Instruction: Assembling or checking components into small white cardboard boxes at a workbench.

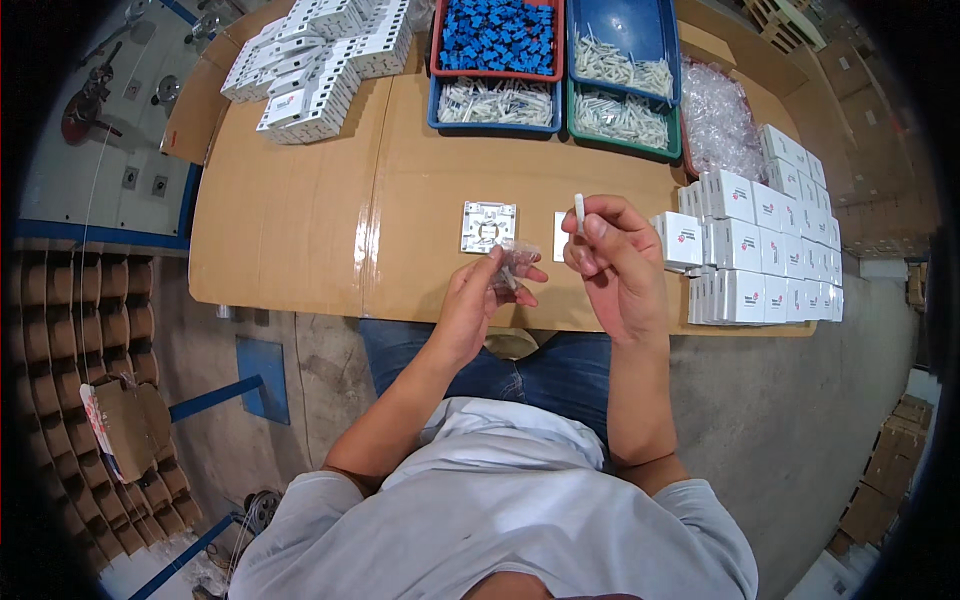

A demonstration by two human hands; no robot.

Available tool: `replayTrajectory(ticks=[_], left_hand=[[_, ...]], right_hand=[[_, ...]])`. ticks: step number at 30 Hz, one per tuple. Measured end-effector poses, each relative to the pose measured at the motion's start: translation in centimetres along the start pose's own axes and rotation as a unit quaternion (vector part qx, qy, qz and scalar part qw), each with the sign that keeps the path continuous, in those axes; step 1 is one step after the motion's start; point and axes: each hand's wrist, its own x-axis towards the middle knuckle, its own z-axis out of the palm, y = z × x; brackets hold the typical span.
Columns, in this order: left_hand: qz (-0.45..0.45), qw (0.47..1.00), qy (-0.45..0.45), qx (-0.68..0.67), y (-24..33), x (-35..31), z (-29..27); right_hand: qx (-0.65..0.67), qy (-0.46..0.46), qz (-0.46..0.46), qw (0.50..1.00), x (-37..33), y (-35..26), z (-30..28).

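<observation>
Okay, the right hand [625,265] has its grip closed on a slim white piece [579,212] above the tabletop [290,210], left hand [472,302] pinching a clear bag [518,254]; a loose fingertip hold could drop the piece.

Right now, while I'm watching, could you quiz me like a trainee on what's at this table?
1. Which hand holds the slim white piece?
2. True or false: the square white frame with the round opening lies on the cardboard surface.
3. The heap of small blue pieces fills a tray whose rim is: A green, B red, C black.

Key: 1. The right hand. 2. True. 3. B.
</observation>
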Motion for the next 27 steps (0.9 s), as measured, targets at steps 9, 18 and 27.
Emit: replayTrajectory(ticks=[9,18,27], left_hand=[[0.008,1.000,-0.016,-0.003,0.8,0.0,0.1],[0.006,1.000,-0.017,0.004,1.0,-0.2,0.3],[0.002,1.000,-0.019,0.005,0.5,-0.1,-0.1]], right_hand=[[-0.140,0.030,-0.015,0.990,0.0,0.9,-0.2],[-0.367,0.054,-0.052,0.927,0.4,2.0,-1.0],[-0.497,0.059,-0.079,0.862,0.5,2.4,-0.2]])
